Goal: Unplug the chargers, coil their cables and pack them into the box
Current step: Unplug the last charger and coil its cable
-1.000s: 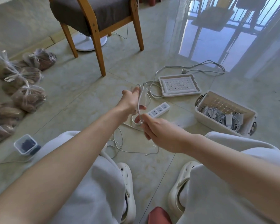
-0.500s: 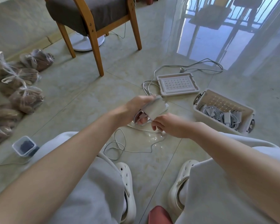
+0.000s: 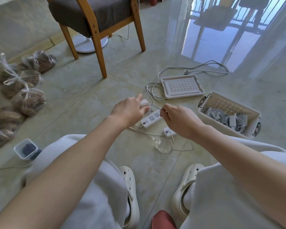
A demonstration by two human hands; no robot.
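My left hand (image 3: 130, 108) grips a white charger (image 3: 144, 103) with coiled cable just above the white power strip (image 3: 151, 119) on the floor. My right hand (image 3: 178, 119) pinches the thin white cable (image 3: 155, 106) that runs from that charger. A second small white charger (image 3: 168, 132) lies on the floor under my right wrist, its thin cable (image 3: 165, 148) looped loosely beside it. The beige box (image 3: 205, 104) stands to the right, open, with several coiled chargers (image 3: 228, 119) inside.
The box's lid (image 3: 182, 86) lies flat behind the strip, with the strip's long cord (image 3: 205, 67) around it. A wooden chair (image 3: 96, 22) stands at the back, tied plastic bags (image 3: 26, 100) along the left, a small clear container (image 3: 26, 150) near my left knee.
Both hands have dropped lower and moved apart. The cable loop held upright a second ago is now wound close to the charger in my left hand, and my right hand draws the cable end rightward.
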